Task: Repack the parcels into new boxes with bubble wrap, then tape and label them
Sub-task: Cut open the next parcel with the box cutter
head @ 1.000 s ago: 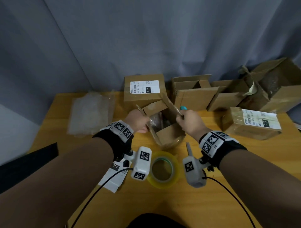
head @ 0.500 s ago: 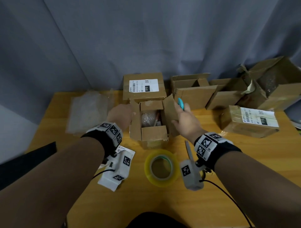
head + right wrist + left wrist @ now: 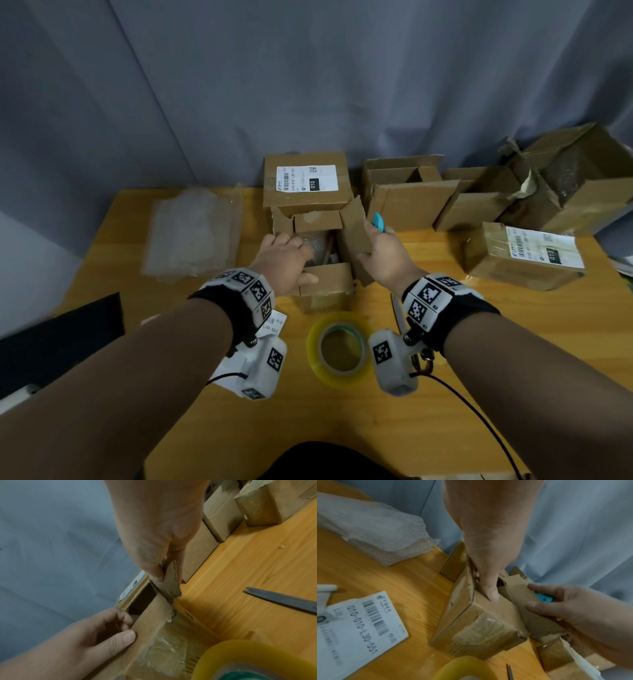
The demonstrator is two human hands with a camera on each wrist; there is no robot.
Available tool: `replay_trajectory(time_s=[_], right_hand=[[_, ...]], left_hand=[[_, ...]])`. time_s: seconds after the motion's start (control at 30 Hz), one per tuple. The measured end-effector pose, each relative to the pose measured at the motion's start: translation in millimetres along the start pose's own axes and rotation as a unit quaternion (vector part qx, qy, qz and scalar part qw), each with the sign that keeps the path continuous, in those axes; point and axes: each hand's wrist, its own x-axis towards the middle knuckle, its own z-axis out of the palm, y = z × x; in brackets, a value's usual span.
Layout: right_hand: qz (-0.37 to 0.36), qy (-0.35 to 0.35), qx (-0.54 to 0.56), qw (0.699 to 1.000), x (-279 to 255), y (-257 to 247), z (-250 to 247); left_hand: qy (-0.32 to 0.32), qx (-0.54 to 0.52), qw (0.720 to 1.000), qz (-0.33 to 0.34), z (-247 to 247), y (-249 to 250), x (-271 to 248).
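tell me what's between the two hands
The opened cardboard box, in the head view: left hand grips its left edge, right hand pinches its right flap.

A wooden table (image 3: 513, 342) stands before a grey-blue curtain (image 3: 308, 85) that hangs at the far side. Grey scissors (image 3: 283, 599) lie on the table, near right. A black object (image 3: 61, 339) is beside the table's left edge.

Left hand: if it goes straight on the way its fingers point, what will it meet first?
Probably the wrapped item inside the open box: the left hand points its fingers into the opening toward it. Depth is unclear; they may be touching it.
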Motion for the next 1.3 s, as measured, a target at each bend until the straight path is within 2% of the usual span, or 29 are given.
replay_trajectory(time_s=[0.13, 0.23, 0.33, 0.4, 0.5, 0.6, 0.67, 0.77, 0.83, 0.97, 1.1, 1.2, 1.27, 1.3], right_hand=[[0.041, 0.004, 0.062, 0.997, 2.4, 6.7, -0.3], [0.069, 0.016, 0.108, 0.992, 4.6, 15.8, 2.5], [0.091, 0.016, 0.121, 0.988, 4.3, 20.1, 2.8], [0.096, 0.003, 0.084, 0.992, 1.6, 18.7, -0.1], [0.054, 0.026, -0.073, 0.996, -2.6, 11.8, -9.6], [0.008, 0.035, -0.203, 0.978, 0.5, 5.6, -16.6], [0.012, 0.0, -0.233, 0.972, 6.4, -0.7, -18.6], [0.054, -0.099, -0.253, 0.961, 16.5, -14.4, -21.2], [0.068, -0.124, -0.282, 0.949, 22.6, -20.2, -20.0], [0.075, -0.055, -0.253, 0.963, 26.6, -14.3, -14.8], [0.064, -0.012, -0.21, 0.975, 22.4, -4.0, -14.9], [0.072, 0.02, -0.09, 0.993, 28.4, 5.9, -18.7], [0.087, 0.011, 0.056, 0.995, 32.6, 18.2, -21.8], [0.102, -0.002, 0.149, 0.984, 31.4, 24.1, -22.7]], left_hand=[[-0.033, -0.008, 0.999, 0.033, -2.5, 5.8, -3.4], [0.014, -0.044, 0.997, 0.066, -7.8, 6.6, -7.1], [0.03, -0.015, 0.991, 0.131, -10.8, 4.7, -14.7], [0.006, 0.031, 0.986, 0.161, -11.4, 1.2, -17.8], [-0.022, 0.04, 0.984, 0.173, -10.9, -10.4, -16.8], [-0.038, 0.024, 0.98, 0.192, -13.9, -22.4, -20.4], [-0.043, 0.065, 0.978, 0.194, -15.2, -24.5, -24.2], [-0.045, 0.086, 0.978, 0.185, -15.9, -25.1, -23.7], [-0.058, 0.091, 0.98, 0.17, -16.0, -30.5, -19.7], [-0.073, 0.098, 0.986, 0.114, -17.7, -35.6, -15.6], [-0.032, -0.068, 0.997, -0.002, -21.0, -16.7, -11.7], [-0.063, -0.022, 0.997, -0.046, -18.2, -6.9, -5.0], [-0.087, -0.031, 0.992, -0.085, -16.6, -7.6, -3.6], [-0.092, -0.043, 0.99, -0.098, -13.8, -8.5, -2.7]])
